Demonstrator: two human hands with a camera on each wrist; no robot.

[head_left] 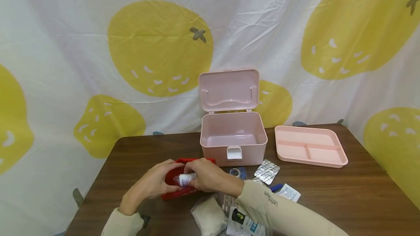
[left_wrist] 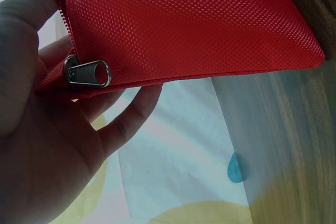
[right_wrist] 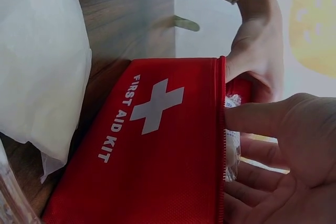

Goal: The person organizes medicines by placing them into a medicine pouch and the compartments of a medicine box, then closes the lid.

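My left hand (head_left: 149,181) grips the red zippered first aid pouch (right_wrist: 173,182) at the left end of its unzipped mouth. Close up in the left wrist view, the thumb and fingers stand on either side of the opening, beside the metal zipper pull (left_wrist: 94,73). At the mouth, my right hand (head_left: 208,176) holds a small white roll (head_left: 185,180) with blue print in a clear plastic wrapper. The roll sits partly inside the opening, and its far end is hidden by the right fingers. A white cross and lettering mark the pouch's front.
Behind the hands stands a pink box (head_left: 213,156) with its lid raised. A pink divided tray (head_left: 279,150) lies to its right. Near the right forearm are a silver blister pack (head_left: 267,171), a white packet (head_left: 289,193) and a white padded packet (head_left: 209,217).
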